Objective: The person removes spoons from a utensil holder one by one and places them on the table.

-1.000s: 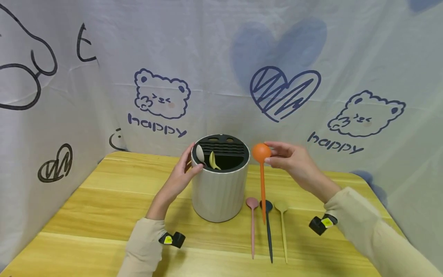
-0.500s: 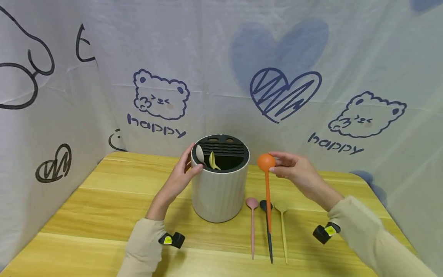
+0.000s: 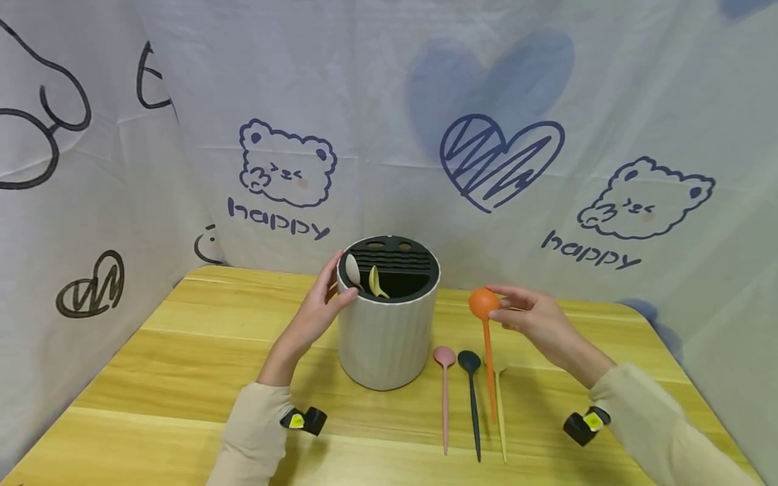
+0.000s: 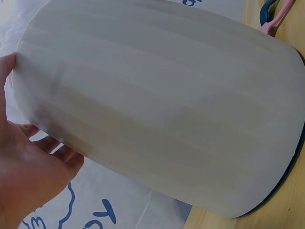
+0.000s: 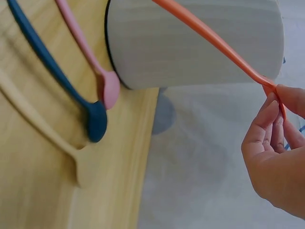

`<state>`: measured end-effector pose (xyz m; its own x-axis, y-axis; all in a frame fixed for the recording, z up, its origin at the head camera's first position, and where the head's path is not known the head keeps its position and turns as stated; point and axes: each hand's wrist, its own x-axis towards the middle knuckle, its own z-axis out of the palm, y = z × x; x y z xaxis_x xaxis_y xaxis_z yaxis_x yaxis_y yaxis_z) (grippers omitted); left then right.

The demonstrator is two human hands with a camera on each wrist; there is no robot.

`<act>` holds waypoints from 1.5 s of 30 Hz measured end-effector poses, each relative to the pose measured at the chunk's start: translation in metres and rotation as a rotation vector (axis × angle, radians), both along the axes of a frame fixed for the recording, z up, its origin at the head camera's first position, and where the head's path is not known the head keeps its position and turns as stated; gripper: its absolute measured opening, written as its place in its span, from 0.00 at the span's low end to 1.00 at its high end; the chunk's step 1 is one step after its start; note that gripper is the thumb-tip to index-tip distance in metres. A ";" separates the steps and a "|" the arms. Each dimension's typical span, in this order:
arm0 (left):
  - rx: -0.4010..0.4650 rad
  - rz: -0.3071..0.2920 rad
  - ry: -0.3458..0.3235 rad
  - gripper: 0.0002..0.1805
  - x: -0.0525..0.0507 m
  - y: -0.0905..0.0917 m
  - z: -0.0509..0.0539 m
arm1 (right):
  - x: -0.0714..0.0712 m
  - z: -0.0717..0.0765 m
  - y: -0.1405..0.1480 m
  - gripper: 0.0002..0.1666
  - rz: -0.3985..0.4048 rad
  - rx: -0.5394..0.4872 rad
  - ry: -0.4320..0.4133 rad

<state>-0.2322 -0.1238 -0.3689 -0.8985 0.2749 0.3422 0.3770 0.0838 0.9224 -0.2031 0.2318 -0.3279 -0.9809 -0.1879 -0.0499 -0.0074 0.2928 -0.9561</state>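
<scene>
My right hand (image 3: 543, 320) pinches an orange spoon (image 3: 484, 304) by the edge of its bowl, as the right wrist view also shows. The spoon hangs handle-down above the table, overlapping a pale yellow spoon (image 3: 501, 412) in the head view. A grey-white ribbed utensil holder (image 3: 385, 344) with a black slotted top stands left of it. My left hand (image 3: 313, 310) holds the holder's left side near the rim, thumb in front and fingers behind. Inside the top opening lean a beige spoon (image 3: 352, 268) and a yellow utensil (image 3: 374, 280); their lower parts are hidden.
On the wooden table (image 3: 182, 378), a pink spoon (image 3: 445, 398) and a dark blue spoon (image 3: 473, 405) lie side by side, left of the pale yellow one. Printed white cloth (image 3: 377, 101) hangs behind the table and at its sides.
My right hand has moved right and down with the orange spoon, away from the holder, from over the dark blue spoon toward the pale yellow one. My left hand stays on the holder.
</scene>
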 end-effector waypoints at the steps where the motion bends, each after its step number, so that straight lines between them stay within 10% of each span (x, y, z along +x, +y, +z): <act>1: 0.000 0.001 -0.003 0.41 0.000 0.000 0.000 | 0.000 -0.002 0.002 0.35 -0.005 0.004 -0.003; 45: 0.009 -0.010 -0.002 0.42 -0.001 0.000 0.001 | 0.007 -0.084 0.070 0.38 -0.108 -0.078 -0.251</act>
<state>-0.2332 -0.1243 -0.3674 -0.8967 0.2803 0.3427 0.3755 0.0717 0.9240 -0.1965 0.3023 -0.4120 -0.9543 -0.0962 -0.2830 0.2592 0.2050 -0.9438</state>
